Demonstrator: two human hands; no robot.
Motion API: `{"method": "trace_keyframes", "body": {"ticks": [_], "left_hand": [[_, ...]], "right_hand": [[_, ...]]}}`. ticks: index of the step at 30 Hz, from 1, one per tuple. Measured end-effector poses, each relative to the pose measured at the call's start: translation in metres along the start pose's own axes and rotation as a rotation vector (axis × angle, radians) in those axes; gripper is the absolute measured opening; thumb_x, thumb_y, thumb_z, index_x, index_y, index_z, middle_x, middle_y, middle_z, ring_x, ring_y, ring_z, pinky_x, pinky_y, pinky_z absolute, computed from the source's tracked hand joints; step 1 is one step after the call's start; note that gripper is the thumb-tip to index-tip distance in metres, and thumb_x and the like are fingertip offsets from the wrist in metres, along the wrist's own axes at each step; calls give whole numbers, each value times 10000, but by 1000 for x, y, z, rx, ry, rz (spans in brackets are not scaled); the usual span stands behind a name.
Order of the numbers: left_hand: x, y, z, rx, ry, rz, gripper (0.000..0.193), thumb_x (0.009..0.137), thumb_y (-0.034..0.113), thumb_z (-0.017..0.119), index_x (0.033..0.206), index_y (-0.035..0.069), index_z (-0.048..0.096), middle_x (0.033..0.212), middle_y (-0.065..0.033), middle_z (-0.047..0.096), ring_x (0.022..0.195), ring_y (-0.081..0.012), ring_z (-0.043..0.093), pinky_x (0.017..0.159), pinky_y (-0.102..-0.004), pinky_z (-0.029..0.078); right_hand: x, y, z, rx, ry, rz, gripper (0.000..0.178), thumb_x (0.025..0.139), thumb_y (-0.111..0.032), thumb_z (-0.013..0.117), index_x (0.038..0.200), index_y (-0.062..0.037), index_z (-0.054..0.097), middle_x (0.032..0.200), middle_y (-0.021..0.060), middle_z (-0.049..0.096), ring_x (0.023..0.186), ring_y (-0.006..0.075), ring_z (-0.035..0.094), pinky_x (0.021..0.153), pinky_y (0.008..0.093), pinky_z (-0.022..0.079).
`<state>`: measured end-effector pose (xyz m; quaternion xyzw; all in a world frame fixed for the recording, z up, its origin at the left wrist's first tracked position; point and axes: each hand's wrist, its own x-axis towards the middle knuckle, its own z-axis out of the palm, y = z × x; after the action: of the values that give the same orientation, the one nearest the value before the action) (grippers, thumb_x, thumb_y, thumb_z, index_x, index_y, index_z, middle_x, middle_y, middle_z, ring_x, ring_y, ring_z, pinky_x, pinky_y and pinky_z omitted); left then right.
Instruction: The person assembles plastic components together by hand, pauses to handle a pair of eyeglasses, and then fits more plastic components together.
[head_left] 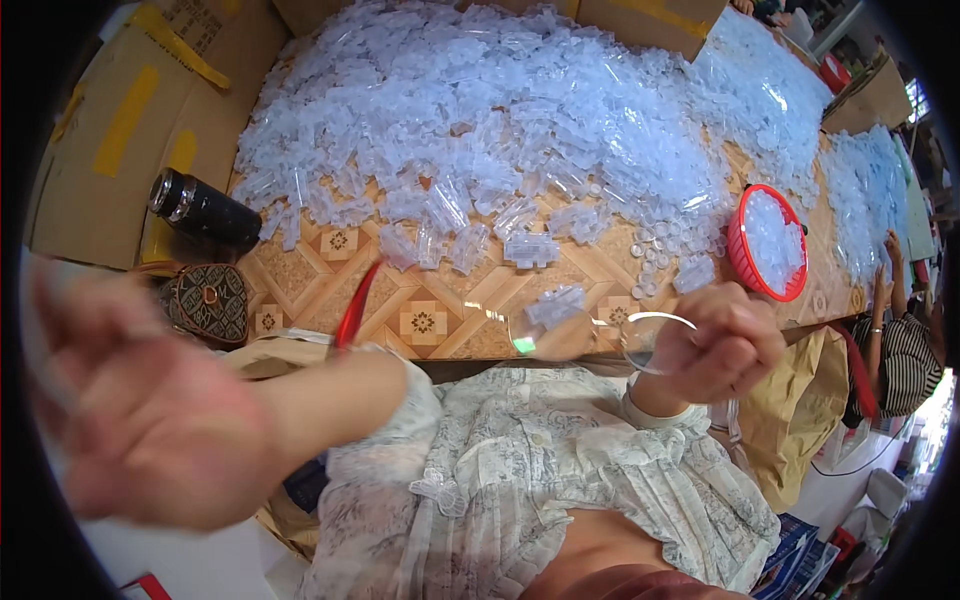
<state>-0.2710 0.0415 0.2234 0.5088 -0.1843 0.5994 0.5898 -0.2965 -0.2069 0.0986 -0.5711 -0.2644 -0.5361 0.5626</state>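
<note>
My left hand (pixel 165 420) is raised at the left, close to the camera, palm showing. Motion smears its fingers, so whether they hold anything is unclear. On the right, my right hand (pixel 730 345) is closed, its fingers curled, above the table's near edge. Anything inside that grip is hidden. Thin-rimmed glasses (pixel 662 316) show beside it; I cannot tell whether the hand touches them. Beyond the hands, small clear plastic pieces (pixel 480 110) form a large heap. A few clear blocks (pixel 531 250) and small round clear pieces (pixel 652 250) lie in front of it.
A red basket (pixel 738 255) holding clear pieces stands at the right. A black flask (pixel 212 212), a patterned bag (pixel 208 305) and cardboard boxes (pixel 110 180) occupy the left. A slim red object (pixel 356 312) rests at the table's near edge. Another person (pixel 900 350) sits far right.
</note>
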Motion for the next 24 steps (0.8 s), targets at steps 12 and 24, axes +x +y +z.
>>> {"method": "trace_keyframes", "body": {"ticks": [12, 24], "left_hand": [[-78, -17, -6, -393, -907, -374, 333, 851, 222, 673, 1027, -49, 591, 926, -150, 622, 641, -118, 523, 531, -217, 400], [-103, -10, -1, -386, -479, -651, 343, 903, 164, 522, 1064, -131, 451, 874, -141, 421, 590, -126, 462, 484, -213, 418]], "right_hand": [[35, -33, 2, 141, 81, -41, 337, 985, -342, 400, 1078, -29, 484, 704, 62, 442, 512, 147, 388, 400, 279, 403], [21, -16, 15, 79, 78, -60, 326, 981, -328, 422, 1060, -14, 457, 658, 55, 462, 476, 127, 396, 385, 260, 374]]}}
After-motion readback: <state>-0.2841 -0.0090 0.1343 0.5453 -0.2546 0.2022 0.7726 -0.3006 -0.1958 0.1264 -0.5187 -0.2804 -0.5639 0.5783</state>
